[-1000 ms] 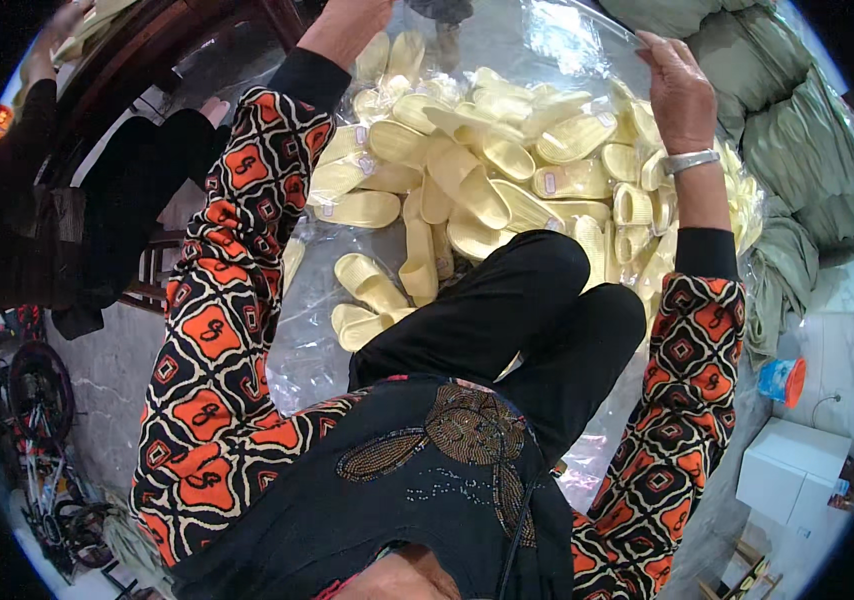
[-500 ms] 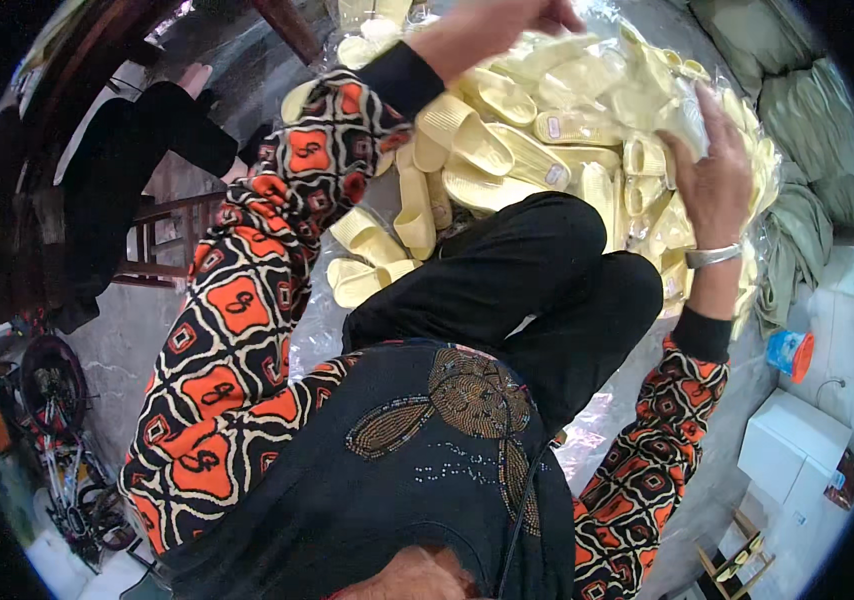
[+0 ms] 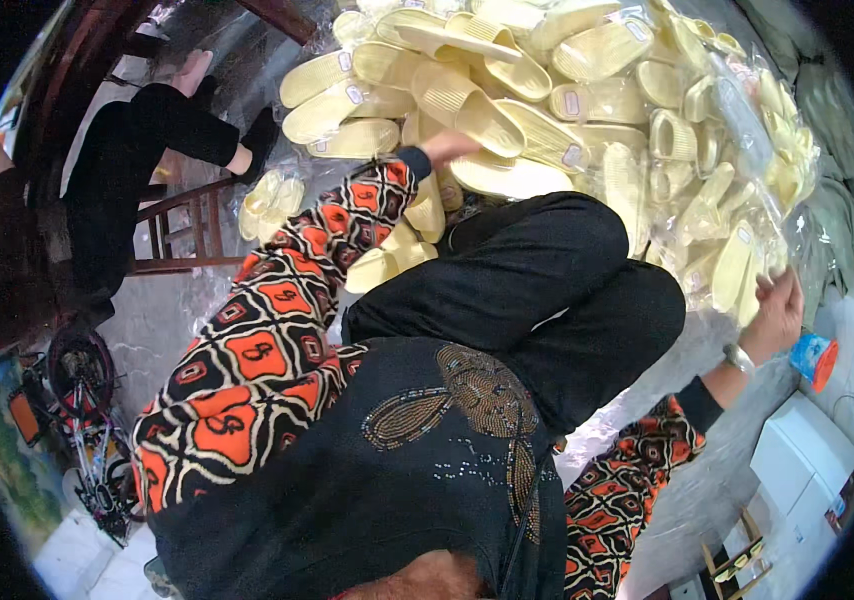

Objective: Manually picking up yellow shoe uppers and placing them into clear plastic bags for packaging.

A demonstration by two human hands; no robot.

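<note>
Far across the black-trousered knee (image 3: 547,290), a heap of pale yellow slippers (image 3: 547,90) lies spread on a clear plastic sheet (image 3: 647,400) over the floor. At the near edge of that heap the left hand (image 3: 444,148) comes out of an orange-and-black patterned sleeve (image 3: 277,330) and is mostly hidden under the slippers — only its back and wrist show, touching one ribbed slipper (image 3: 467,105) that lies across it. Whether its fingers are curled or spread I cannot tell.

Over on the right, the right hand (image 3: 775,315) wears a silver watch (image 3: 740,358) at the wrist and rests against the right edge of the heap. Its fingers are bent narrow and pinch the clear plastic wrapped about a few slippers at the pile's rim (image 3: 737,265); the fingertips are lost in the plastic.

Just right of that hand stands a small blue and orange cup (image 3: 813,358), near a white box (image 3: 807,460). At the far left another person in black (image 3: 137,150) sits by a wooden chair (image 3: 182,225), with a bare foot (image 3: 190,72) showing, well apart from both hands. A bicycle (image 3: 82,400) stands at the near left.
</note>
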